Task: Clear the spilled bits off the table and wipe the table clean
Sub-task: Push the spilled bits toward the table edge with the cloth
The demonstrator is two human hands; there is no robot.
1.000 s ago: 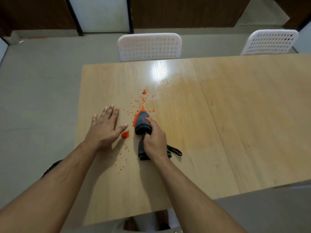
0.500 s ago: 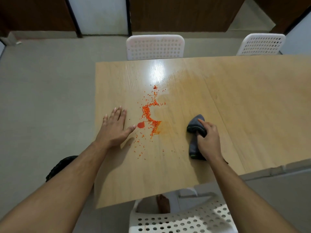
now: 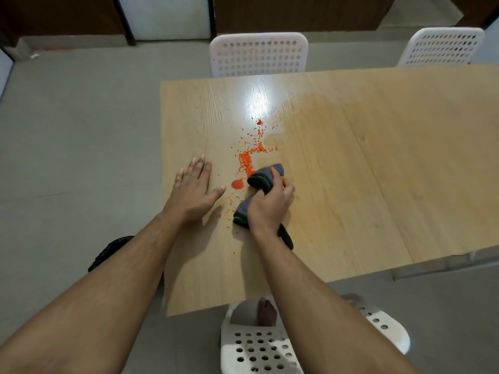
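Small orange bits (image 3: 249, 155) lie scattered in a trail on the light wooden table (image 3: 378, 163), with one larger orange piece (image 3: 237, 183) near my left thumb. My right hand (image 3: 270, 203) grips a bunched grey cloth (image 3: 263, 176) and presses it onto the table at the near end of the trail. Part of the cloth trails out behind my wrist. My left hand (image 3: 193, 193) rests flat on the table by its left edge, fingers straight and spread, holding nothing.
A damp sheen covers the table's middle and right. Two white perforated chairs (image 3: 258, 54) (image 3: 442, 45) stand at the far side, and another (image 3: 259, 349) below the near edge. The table's left edge (image 3: 162, 184) runs just beside my left hand. A dark object (image 3: 108, 252) lies on the floor.
My right hand swept the cloth out to the right, then brought it back left into the orange bits. My left hand stayed flat in place. The view shifted.
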